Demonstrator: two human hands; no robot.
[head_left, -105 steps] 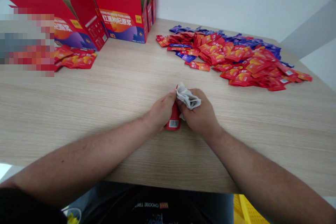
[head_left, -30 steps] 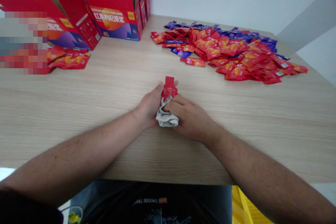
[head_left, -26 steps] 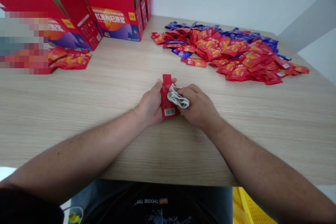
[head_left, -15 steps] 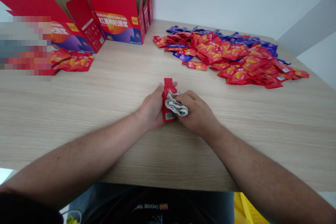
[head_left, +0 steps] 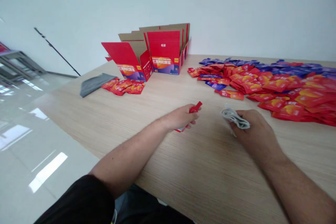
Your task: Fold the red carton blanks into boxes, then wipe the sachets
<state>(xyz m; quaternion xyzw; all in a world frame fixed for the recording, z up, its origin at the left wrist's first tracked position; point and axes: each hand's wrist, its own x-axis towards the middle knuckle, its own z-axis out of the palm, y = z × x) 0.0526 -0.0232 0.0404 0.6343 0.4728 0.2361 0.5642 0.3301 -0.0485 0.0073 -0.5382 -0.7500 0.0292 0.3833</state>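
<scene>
My left hand point(head_left: 181, 117) is closed round a red spouted pouch point(head_left: 195, 107), held above the table; its narrow neck sticks out past my thumb and most of its body is hidden by my fingers. To the right, apart from the pouch, my right hand point(head_left: 252, 126) grips a folded grey-white cloth point(head_left: 235, 118). Beyond my right hand spreads a big heap of red pouches point(head_left: 280, 84), with purple pouches point(head_left: 283, 66) along its back. A smaller group of red pouches point(head_left: 123, 86) lies at the left, in front of the boxes.
Open red cartons point(head_left: 164, 52) stand in rows at the back of the table point(head_left: 168, 92). A folded grey cloth point(head_left: 97, 83) lies near the table's left edge. On the left, past that edge, are a shiny floor point(head_left: 39, 140) and a thin dark pole point(head_left: 56, 50).
My view has swung to the left and shows more of the room. The cloth in my right hand has come away from the pouch, and my hands are now apart. The pouch is tilted.
</scene>
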